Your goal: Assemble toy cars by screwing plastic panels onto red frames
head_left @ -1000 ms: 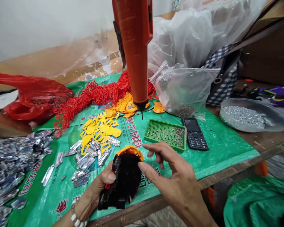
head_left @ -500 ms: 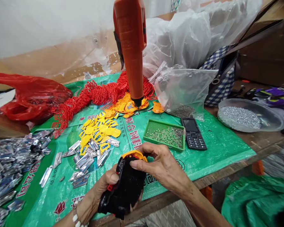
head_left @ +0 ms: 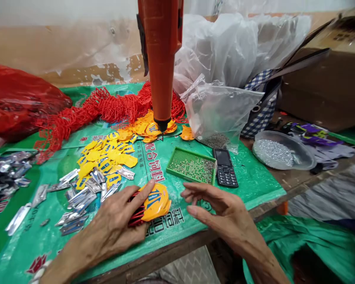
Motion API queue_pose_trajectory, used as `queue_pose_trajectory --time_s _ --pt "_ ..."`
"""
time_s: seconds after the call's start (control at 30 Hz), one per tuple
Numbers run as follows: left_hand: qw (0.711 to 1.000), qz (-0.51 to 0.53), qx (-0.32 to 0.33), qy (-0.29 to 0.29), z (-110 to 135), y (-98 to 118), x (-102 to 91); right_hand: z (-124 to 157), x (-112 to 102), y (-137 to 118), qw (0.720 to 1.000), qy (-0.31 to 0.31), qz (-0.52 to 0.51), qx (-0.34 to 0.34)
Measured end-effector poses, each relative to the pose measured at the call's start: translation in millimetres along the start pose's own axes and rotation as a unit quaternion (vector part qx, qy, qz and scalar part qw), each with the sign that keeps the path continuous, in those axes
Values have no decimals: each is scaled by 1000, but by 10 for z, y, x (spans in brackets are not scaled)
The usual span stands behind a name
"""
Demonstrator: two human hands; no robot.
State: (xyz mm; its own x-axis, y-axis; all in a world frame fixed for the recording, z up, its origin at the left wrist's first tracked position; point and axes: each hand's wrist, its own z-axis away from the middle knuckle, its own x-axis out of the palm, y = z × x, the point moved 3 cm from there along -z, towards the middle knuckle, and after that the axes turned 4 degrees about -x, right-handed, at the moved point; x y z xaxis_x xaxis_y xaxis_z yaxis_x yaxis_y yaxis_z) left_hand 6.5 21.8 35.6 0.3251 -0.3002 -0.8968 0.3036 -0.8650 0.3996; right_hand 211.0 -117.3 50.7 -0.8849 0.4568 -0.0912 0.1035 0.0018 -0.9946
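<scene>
My left hand (head_left: 112,227) lies palm down on the green woven mat (head_left: 254,183), its fingers stretched over a yellow-orange plastic piece (head_left: 156,202) with a blue mark and red parts under it. My right hand (head_left: 221,211) hovers just right of that piece, fingers apart and holding nothing. An orange electric screwdriver (head_left: 160,59) hangs upright above the far middle of the mat, its tip over a heap of orange pieces (head_left: 146,128). A green screw tray (head_left: 191,165) sits beyond my right hand.
Yellow plastic pieces (head_left: 106,156) and silver foil packets (head_left: 79,195) lie left of centre, with more foil at the left edge. Red netted parts (head_left: 85,112), a red bag (head_left: 20,102), a clear bag of screws (head_left: 219,114), a black phone (head_left: 225,172) and a bowl of metal bits (head_left: 279,152) surround them.
The black-backed piece held up in both hands is now flat on the mat, yellow face up. My left hand presses on it; my right hand has let go.
</scene>
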Motion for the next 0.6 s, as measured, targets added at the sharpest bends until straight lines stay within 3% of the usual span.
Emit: queue_pose_trajectory --time_s 0.1,0.2,0.3,0.37,0.47,0.6 --pt "984 -166 61 26 -28 36 129 66 -121 65 999 38 8 33" --pt "979 -187 75 21 -57 73 175 41 -177 35 995 83 31 41" --pt "978 -186 86 31 -83 127 112 -169 -238 -205 988 141 60 -15" --pt "977 -185 94 38 -98 158 57 -441 -257 -456 978 169 63 -101" --pt "979 -174 94 49 -102 161 25 -962 -167 -815 961 151 59 -225" --pt "981 -153 93 75 1 56 153 -1512 162 -1122 961 43 1 -273"
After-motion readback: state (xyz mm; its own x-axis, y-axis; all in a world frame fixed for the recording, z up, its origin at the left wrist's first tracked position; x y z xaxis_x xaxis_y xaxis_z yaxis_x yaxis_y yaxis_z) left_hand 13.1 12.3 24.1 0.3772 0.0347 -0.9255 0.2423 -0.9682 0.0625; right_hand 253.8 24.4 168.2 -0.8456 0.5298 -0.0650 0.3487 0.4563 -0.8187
